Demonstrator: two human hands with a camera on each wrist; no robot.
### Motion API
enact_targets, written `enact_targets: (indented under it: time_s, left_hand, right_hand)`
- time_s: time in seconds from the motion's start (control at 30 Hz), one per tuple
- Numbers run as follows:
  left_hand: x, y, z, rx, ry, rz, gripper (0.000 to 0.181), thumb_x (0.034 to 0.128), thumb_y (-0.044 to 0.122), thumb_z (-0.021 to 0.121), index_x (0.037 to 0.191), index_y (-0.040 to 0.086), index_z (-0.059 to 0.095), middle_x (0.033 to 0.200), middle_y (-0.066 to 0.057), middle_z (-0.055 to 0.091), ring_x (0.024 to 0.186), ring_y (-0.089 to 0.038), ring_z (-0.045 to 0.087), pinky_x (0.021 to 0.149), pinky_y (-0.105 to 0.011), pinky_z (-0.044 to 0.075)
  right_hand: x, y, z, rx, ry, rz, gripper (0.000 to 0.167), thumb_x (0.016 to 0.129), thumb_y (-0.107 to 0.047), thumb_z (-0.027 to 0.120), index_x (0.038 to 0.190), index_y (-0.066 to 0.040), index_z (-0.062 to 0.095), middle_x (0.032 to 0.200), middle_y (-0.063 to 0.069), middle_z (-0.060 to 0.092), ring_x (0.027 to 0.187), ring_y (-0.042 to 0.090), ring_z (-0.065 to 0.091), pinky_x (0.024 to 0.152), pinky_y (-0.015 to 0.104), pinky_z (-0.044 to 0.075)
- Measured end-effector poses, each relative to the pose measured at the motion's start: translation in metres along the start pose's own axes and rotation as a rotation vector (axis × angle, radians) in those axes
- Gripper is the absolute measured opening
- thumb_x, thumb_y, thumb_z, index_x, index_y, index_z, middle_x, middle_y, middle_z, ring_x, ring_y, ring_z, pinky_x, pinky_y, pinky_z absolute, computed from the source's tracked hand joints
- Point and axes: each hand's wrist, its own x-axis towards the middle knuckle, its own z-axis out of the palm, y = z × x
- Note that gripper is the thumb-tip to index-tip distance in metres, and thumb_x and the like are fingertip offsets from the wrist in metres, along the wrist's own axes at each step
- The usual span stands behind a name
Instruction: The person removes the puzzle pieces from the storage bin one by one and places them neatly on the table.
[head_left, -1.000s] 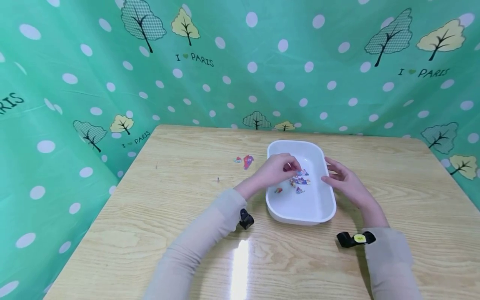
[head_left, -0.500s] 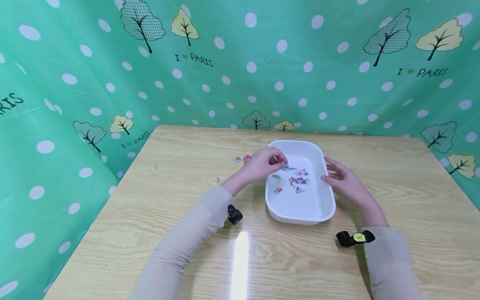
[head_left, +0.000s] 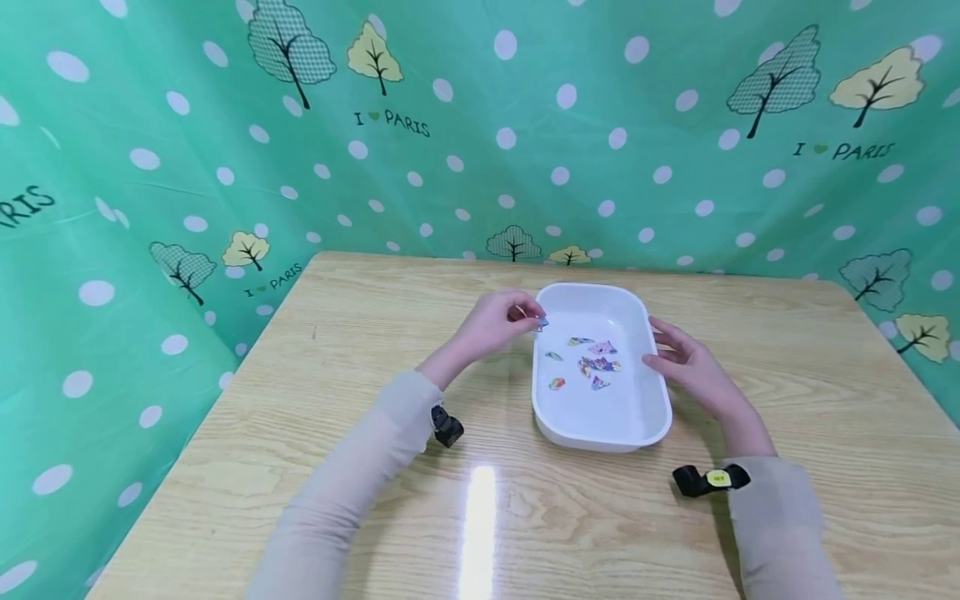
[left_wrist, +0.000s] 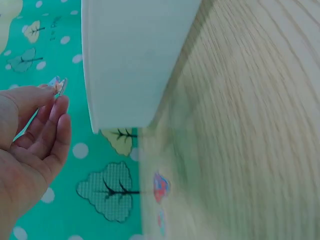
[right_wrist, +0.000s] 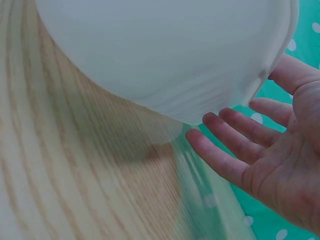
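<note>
A white tray (head_left: 600, 419) stands on the table with several small colourful cut-out pieces lying in it, among them a cluster (head_left: 600, 364) and a red-orange one (head_left: 557, 383). Beside its upper left rim, the left hand (head_left: 491, 323) pinches a small piece (head_left: 542, 322) between thumb and fingertips; the left wrist view shows this piece (left_wrist: 59, 86) as bluish and orange. On the opposite side the right hand (head_left: 701, 375) holds the tray, thumb over the rim and fairly straight fingers outside. In the right wrist view these spread fingers (right_wrist: 235, 142) are at the outer wall.
Two small pieces, one red and purple (left_wrist: 160, 187) and one thinner (left_wrist: 161, 222), lie on the wooden table (head_left: 360, 333) beyond the tray in the left wrist view. A green dotted cloth (head_left: 465, 125) hangs behind the table.
The left hand has moved left from over the middle of the tray to its left rim with a piece pinched. The right hand and the tray have stayed in place.
</note>
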Motion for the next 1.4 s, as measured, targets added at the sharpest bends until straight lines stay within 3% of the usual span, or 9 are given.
enact_targets:
  time_s: [0.23,0.6,0.77,1.07,1.23,1.4]
  left_hand:
    - [-0.005,-0.019,-0.005,0.014,0.022,-0.046,0.010,0.0840,0.013,0.064,0.093,0.010,0.067,0.091,0.000,0.063,0.077,-0.011,0.059,0.070,-0.020,0.050]
    - [-0.010,-0.049,-0.017,-0.094,0.083,-0.180,0.010,0.0837,0.013,0.064,0.093,0.010,0.067,0.091,-0.003,0.065,0.079,-0.021,0.062,0.064,-0.027,0.050]
    - [-0.010,-0.066,-0.023,-0.055,0.129,-0.242,0.012,0.0835,0.012,0.063,0.095,0.011,0.067,0.096,-0.002,0.065,0.081,-0.015,0.060,0.067,-0.024,0.050]
    - [-0.008,-0.082,-0.032,-0.029,0.179,-0.299,0.014,0.0831,0.011,0.063,0.096,0.009,0.068,0.099,-0.005,0.066,0.086,-0.018,0.059,0.074,-0.027,0.049]
    - [-0.007,-0.097,-0.037,-0.025,0.195,-0.327,0.015,0.0829,0.011,0.063,0.096,0.008,0.069,0.101,-0.006,0.066,0.086,-0.017,0.059,0.072,-0.024,0.049]
    - [-0.008,-0.103,-0.044,-0.048,0.207,-0.381,0.016,0.0824,0.009,0.063,0.097,0.006,0.068,0.100,-0.009,0.065,0.079,-0.016,0.060,0.067,-0.022,0.050]
  right_hand:
    - [-0.001,0.000,-0.001,-0.012,0.009,-0.006,0.071,0.090,-0.030,0.055,0.146,-0.016,0.014,0.142,0.022,0.030,0.122,0.038,0.039,0.089,0.033,0.047]
    - [-0.001,0.002,-0.002,0.019,0.002,-0.012,0.071,0.091,-0.028,0.055,0.147,-0.017,0.012,0.142,0.023,0.028,0.122,0.038,0.039,0.079,0.016,0.047]
    - [-0.001,0.002,-0.001,0.006,0.002,-0.010,0.071,0.091,-0.030,0.055,0.146,-0.015,0.014,0.142,0.022,0.030,0.121,0.037,0.040,0.080,0.018,0.047]
    - [0.001,0.003,0.000,0.015,0.007,-0.020,0.070,0.090,-0.030,0.055,0.146,-0.015,0.015,0.141,0.021,0.031,0.120,0.036,0.040,0.080,0.017,0.047]
    - [0.002,0.004,0.000,0.027,0.000,-0.017,0.072,0.090,-0.030,0.056,0.146,-0.018,0.014,0.141,0.021,0.030,0.120,0.035,0.040,0.078,0.015,0.046]
    - [0.002,0.004,0.000,0.031,0.000,-0.014,0.071,0.090,-0.028,0.056,0.146,-0.018,0.013,0.142,0.021,0.029,0.120,0.035,0.040,0.077,0.014,0.046]
